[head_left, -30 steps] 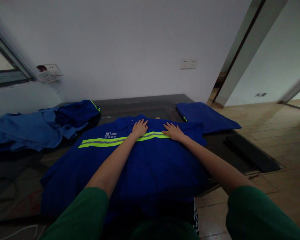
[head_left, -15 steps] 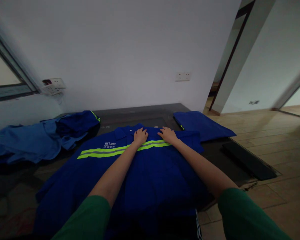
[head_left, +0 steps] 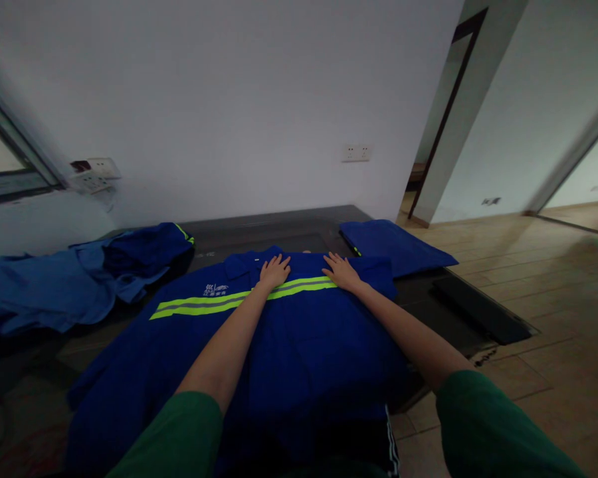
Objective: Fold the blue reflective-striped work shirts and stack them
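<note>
Head view: resting left hand (head_left: pixel 275 271), open, near the collar (head_left: pixel 244 264), and right hand (head_left: pixel 341 271), open too, by the reflective stripe (head_left: pixel 194 305) of a blue work jacket (head_left: pixel 299 338), spread across the dark counter (head_left: pixel 279 222), perhaps overhanging its shadowy near edge.

We see dbl socket (head_left: pixel 357 153) on back wall (head_left: pixel 229 99), blk flat item (head_left: pixel 481 310) nr R edge of tbl (head_left: pixel 259 226), pale flr (head_left: pixel 508 249) beyond.
</note>
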`<state>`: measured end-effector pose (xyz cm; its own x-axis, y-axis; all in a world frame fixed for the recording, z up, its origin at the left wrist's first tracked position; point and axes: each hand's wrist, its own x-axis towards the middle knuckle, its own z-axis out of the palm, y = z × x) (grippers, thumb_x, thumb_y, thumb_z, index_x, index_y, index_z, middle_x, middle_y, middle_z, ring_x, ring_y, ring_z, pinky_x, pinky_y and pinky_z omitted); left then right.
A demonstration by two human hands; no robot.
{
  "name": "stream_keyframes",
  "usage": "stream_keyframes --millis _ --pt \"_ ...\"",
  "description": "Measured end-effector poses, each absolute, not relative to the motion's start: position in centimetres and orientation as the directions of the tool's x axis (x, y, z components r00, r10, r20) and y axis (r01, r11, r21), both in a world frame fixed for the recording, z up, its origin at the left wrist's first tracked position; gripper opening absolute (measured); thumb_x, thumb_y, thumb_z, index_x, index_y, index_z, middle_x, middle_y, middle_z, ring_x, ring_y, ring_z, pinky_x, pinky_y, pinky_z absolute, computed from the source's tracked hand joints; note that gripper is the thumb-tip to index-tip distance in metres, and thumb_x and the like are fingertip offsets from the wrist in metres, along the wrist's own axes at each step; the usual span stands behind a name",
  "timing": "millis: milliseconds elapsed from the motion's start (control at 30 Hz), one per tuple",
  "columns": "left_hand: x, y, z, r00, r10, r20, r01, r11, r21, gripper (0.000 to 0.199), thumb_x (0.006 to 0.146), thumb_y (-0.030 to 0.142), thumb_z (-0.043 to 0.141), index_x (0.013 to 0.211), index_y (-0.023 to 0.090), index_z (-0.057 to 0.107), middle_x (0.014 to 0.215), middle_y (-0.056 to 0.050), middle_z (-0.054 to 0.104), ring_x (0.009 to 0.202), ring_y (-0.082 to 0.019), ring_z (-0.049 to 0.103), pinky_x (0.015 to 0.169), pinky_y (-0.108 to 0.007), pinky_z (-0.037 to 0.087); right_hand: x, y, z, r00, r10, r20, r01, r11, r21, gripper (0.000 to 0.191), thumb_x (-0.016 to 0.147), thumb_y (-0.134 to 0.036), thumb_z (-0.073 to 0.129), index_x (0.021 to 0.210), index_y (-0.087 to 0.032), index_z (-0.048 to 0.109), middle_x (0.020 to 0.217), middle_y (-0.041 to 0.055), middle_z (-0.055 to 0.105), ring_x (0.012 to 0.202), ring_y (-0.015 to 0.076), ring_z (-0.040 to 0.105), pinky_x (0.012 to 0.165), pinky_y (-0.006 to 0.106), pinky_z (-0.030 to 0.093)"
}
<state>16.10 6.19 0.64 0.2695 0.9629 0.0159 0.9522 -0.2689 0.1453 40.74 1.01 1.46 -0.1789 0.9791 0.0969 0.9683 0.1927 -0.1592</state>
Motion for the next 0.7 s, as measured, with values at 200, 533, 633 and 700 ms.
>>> stream_keyframes --millis 200,533,633,700 --pt "15.9 6.2 0.6 0.271 0.963 0.018 0.952 -0.270 0.140 0.054 0.096 0.043 0.022 0.148 0.032 0.029 0.158 -0.004 0.022 0.145 -0.022 0.021 0.114 -0.049 0.019 43.6 -0.5 1.0 -0.070 0.996 0.051 0.987 0.077 -0.140 0.058 0.098 -0.047 0.031 0.147 -0.017 0.034 0.156 0.0120 0.025 0.144 0.0273 0.021 0.114 0.053 0.017" --pt "15.4 6.9 0.8 0.257 0.966 0.024 0.948 -0.256 0.188 0.049 0.097 0.042 0.025 0.143 0.032 0.040 0.155 -0.003 0.030 0.143 -0.020 0.027 0.114 -0.047 0.022 51.1 -5.9 3.9 0.087 0.909 0.407 0.855 0.142 -0.499 0.034 0.084 -0.030 0.052 0.115 -0.017 0.063 0.097 0.0083 0.070 0.089 0.0210 0.064 0.084 0.034 0.048" --pt "16.1 6.6 1.5 0.229 0.971 0.068 0.950 -0.239 0.203 0.047 0.096 0.036 0.027 0.137 0.028 0.048 0.151 -0.005 0.039 0.139 -0.021 0.033 0.113 -0.049 0.026 54.2 -9.8 3.2 0.214 0.912 0.349 0.777 0.057 -0.627 0.031 0.077 -0.035 0.059 0.101 -0.018 0.065 0.070 0.0021 0.065 0.065 0.0183 0.059 0.064 0.031 0.047" --pt "17.7 5.7 1.9 0.237 0.962 0.139 0.942 -0.262 0.210 0.045 0.095 0.030 0.029 0.134 0.026 0.050 0.148 -0.005 0.043 0.139 -0.020 0.034 0.114 -0.049 0.023 54.8 -11.7 2.4 0.202 0.942 0.267 0.671 0.066 -0.738 0.038 0.074 -0.042 0.061 0.102 -0.017 0.064 0.066 0.0003 0.062 0.059 0.0169 0.056 0.058 0.028 0.044"
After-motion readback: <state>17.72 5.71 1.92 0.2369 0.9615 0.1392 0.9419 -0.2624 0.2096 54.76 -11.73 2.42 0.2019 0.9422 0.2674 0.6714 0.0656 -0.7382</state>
